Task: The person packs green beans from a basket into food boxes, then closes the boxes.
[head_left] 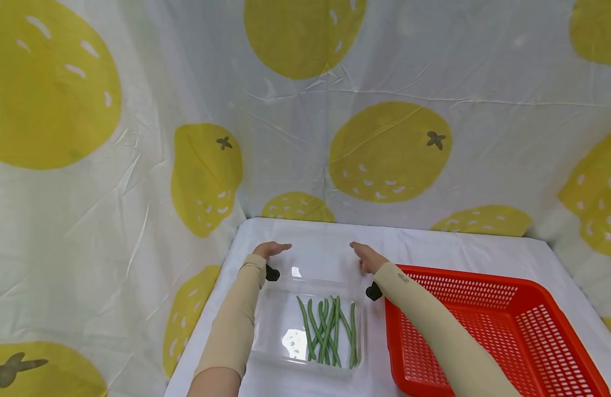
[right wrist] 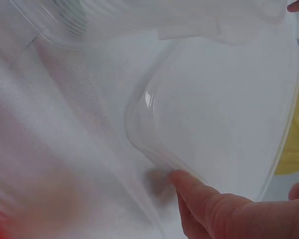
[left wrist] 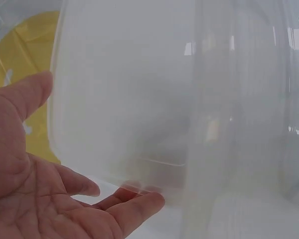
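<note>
A clear plastic lid (head_left: 317, 253) is behind a clear rectangular container (head_left: 277, 320), seemingly tilted up from its far side. Several green beans (head_left: 330, 331) lie in the container's right half. In the left wrist view, my left hand (left wrist: 65, 174) is spread at the lid (left wrist: 119, 89), thumb beside one edge and fingertips against another. My right hand (right wrist: 229, 209) touches the opposite side of the lid (right wrist: 214, 109) with a fingertip, its thumb partly out of frame. From the head view, both hands (head_left: 270, 250) reach forward, one on each side of the lid.
A red perforated plastic basket (head_left: 528, 298) stands to the right of the container, beneath my right forearm. White cloth (head_left: 409, 242) covers the table. Hanging sheets with yellow fruit prints (head_left: 389, 151) enclose the back and sides.
</note>
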Demonstrator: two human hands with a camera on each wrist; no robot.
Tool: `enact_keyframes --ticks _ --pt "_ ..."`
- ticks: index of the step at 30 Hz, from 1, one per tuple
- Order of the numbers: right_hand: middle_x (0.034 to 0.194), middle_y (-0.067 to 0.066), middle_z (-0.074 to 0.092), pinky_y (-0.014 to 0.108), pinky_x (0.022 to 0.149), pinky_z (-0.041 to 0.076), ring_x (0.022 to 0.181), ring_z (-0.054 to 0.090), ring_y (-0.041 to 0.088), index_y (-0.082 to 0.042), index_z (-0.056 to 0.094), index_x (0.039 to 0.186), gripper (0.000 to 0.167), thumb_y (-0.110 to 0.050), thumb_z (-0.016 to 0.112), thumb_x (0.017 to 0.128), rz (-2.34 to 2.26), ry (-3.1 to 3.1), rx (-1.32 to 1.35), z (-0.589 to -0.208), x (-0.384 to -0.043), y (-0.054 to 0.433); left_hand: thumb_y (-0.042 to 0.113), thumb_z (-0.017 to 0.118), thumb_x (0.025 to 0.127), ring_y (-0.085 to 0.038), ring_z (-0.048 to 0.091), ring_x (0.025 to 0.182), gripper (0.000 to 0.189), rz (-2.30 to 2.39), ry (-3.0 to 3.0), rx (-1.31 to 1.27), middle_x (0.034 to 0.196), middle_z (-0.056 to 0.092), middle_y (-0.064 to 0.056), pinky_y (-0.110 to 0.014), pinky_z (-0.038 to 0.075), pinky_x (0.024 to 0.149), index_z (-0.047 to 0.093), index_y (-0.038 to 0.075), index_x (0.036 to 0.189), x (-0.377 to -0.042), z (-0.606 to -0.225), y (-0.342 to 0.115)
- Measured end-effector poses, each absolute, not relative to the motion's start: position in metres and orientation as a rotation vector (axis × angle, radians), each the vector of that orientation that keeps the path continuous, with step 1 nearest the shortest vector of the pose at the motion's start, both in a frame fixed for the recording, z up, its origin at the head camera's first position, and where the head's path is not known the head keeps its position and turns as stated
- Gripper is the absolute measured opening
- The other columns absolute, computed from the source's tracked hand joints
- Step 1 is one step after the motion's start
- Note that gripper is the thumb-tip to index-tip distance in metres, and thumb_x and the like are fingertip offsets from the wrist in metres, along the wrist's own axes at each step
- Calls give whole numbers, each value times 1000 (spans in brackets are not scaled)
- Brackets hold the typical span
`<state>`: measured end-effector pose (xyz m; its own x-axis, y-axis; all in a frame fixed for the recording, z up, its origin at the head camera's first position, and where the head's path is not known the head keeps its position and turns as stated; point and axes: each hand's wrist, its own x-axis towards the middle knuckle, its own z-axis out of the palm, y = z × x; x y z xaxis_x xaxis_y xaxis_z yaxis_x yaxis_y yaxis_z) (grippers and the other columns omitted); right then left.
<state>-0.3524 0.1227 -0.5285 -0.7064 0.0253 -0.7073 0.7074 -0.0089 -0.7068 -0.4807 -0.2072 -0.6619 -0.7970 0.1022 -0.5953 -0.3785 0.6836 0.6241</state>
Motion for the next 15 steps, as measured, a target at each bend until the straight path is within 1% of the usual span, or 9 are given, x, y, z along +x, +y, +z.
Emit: enact_keyframes --ticks 2,5,7,9,11,12,13,14,15 --pt "150 26 12 26 76 35 124 22 33 3 12 150 65 -32 38 102 -1787 1766 764 -530 -354 123 73 53 79 -45 38 126 100 1081 2263 -213 147 28 -27 -49 47 89 33 2 146 -463 -637 -205" --pt "138 25 24 31 82 37 114 32 30 2 20 147 67 -41 39 100 -1848 1738 758 -552 -371 129 76 45 81 -47 38 123 99 1149 2243 -262 147 25 -30 -51 47 88 29 5 148 -440 -603 -199" --pt "127 21 28 32 77 39 103 35 27 1 25 144 70 -48 43 97 -1888 1729 744 -583 -394 137 79 36 82 -48 34 125 101 1215 2230 -246 148 20 -31 -53 45 91 21 8 151 -429 -589 -200" --pt "122 21 29 33 70 40 95 35 26 0 26 143 79 -56 47 92 -1938 1716 702 -619 -419 148 79 28 84 -47 34 120 98 1311 2197 -282 148 18 -30 -55 43 90 15 10 153 -435 -595 -206" --pt "125 24 29 33 68 42 93 35 28 -1 23 145 86 -63 45 89 -1977 1728 643 -651 -442 158 83 23 79 -44 41 100 102 1412 2163 -285 141 24 -30 -49 48 75 15 12 153 -450 -612 -217" --pt "133 24 27 36 75 43 100 36 30 -4 19 149 87 -64 42 90 -1991 1731 632 -659 -447 161 86 23 76 -39 42 88 105 1465 2140 -291 135 28 -29 -45 48 66 17 14 152 -458 -622 -224" --pt "138 26 25 39 77 45 101 36 32 -6 15 151 88 -65 38 90 -2004 1738 606 -664 -452 164 89 22 72 -34 39 78 108 1514 2119 -304 128 31 -27 -40 45 57 19 16 151 -466 -631 -229" --pt "144 28 22 45 86 45 110 36 36 -8 11 153 89 -67 36 90 -2019 1726 585 -662 -451 165 93 22 67 -29 34 68 112 1563 2097 -337 117 34 -24 -37 39 48 22 16 149 -481 -649 -235" --pt "144 30 22 48 89 45 112 36 39 -7 8 153 88 -66 32 91 -2027 1736 558 -658 -450 166 95 22 63 -26 31 63 114 1614 2079 -344 107 35 -20 -34 35 44 25 16 146 -486 -655 -240"
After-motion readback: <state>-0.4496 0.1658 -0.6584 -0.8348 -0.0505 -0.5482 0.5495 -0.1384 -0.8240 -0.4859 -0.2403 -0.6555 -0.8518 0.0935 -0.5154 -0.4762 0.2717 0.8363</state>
